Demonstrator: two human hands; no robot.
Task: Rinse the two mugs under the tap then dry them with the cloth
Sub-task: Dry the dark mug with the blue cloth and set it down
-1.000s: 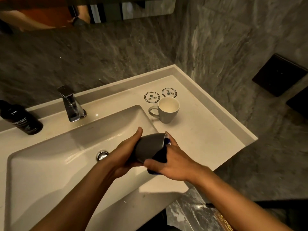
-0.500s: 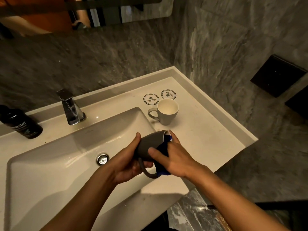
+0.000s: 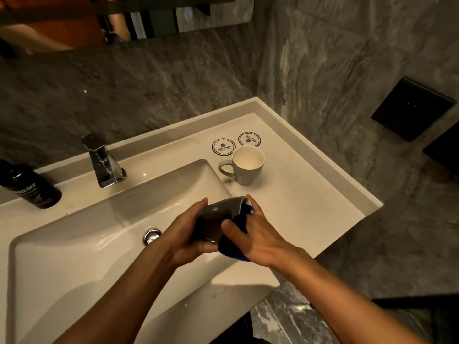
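A dark grey mug lies on its side over the right edge of the basin, its mouth turned to the right. My left hand grips its base and body. My right hand presses a dark blue cloth against the mug's rim and lower side; part of the cloth is tucked into the mouth. A second mug, light grey with a pale inside, stands upright on the counter behind my hands, handle to the left. The chrome tap at the back left is not running.
The white sink has a metal drain near its middle. A black bottle lies on the left counter. Two round printed coasters sit behind the light mug. Grey stone walls close the back and right; the counter ends at right.
The dark mug has turned in my hands: its handle showed underneath half a second ago and is now hidden. My right hand has shifted the cloth lower along the mug's side.
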